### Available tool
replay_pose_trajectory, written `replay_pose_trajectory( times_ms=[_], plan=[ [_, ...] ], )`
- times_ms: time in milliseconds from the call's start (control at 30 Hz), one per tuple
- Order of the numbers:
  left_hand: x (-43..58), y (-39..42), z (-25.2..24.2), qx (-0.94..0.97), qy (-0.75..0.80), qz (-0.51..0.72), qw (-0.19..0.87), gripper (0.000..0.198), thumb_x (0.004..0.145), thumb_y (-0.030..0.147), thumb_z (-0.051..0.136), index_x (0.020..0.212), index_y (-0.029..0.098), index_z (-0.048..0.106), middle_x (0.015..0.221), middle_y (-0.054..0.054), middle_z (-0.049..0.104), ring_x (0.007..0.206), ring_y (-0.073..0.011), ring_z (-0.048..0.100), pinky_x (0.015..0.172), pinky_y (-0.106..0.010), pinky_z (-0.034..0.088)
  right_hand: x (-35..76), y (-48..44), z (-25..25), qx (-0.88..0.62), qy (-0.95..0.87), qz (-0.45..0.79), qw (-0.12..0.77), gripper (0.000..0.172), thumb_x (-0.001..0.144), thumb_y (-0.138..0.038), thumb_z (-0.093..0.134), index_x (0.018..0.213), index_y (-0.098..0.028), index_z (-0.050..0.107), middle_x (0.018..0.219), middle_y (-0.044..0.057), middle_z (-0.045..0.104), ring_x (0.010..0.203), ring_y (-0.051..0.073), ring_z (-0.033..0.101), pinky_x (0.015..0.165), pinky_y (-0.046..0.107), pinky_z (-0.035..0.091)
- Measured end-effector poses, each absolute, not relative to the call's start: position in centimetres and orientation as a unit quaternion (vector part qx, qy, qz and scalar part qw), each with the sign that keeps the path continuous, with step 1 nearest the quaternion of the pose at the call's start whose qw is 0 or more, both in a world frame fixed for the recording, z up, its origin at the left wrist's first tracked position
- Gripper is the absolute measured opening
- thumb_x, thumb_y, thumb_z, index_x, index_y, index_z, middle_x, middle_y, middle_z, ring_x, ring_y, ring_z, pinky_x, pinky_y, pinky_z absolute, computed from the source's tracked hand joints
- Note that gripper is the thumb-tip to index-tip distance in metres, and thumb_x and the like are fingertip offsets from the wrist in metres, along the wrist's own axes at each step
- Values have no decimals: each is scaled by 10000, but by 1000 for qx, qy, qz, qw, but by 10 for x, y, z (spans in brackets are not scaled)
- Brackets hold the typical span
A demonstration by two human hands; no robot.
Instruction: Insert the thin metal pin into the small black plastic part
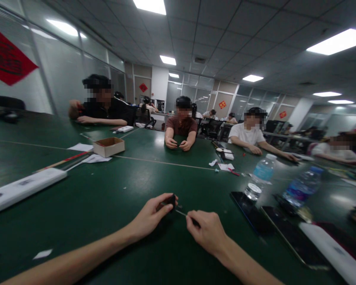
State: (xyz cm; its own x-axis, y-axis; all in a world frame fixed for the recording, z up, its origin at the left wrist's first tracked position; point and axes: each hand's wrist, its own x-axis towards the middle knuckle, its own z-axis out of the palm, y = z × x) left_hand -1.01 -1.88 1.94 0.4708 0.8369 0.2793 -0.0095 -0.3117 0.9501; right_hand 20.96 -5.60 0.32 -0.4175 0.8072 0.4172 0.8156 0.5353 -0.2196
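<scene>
My left hand (150, 217) pinches a small black plastic part (172, 201) between thumb and fingers, above the dark green table (86, 225). My right hand (206, 233) is just to its right, with its fingertips closed on a thin metal wire (180, 212). The wire runs from the right hand's fingers towards the black part. A dark piece in the right hand's grip is mostly hidden by the fingers. Both hands hover close together near the table's edge on my side.
On the right lie several black phones (250, 213) and two water bottles (261, 176). A white power strip (23, 189) lies at left, near an open cardboard box (108, 147). Several seated people (180, 126) work around the table.
</scene>
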Motion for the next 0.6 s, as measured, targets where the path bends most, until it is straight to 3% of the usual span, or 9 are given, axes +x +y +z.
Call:
replay_pose_trajectory(
  times_ms=[600],
  plan=[
    [-11, -17, 21, 699, 297, 397, 515, 282, 846, 290, 550, 1103, 199, 620, 1079, -70, 650, 1002, -223, 574, 913, -348, 411, 209, -58, 6, -485, -839, -8, 247, 249, 928, -273, 402, 835, -199, 621, 648, -9, 591, 550, 96, 536, 567, 213, 356]
  ],
)
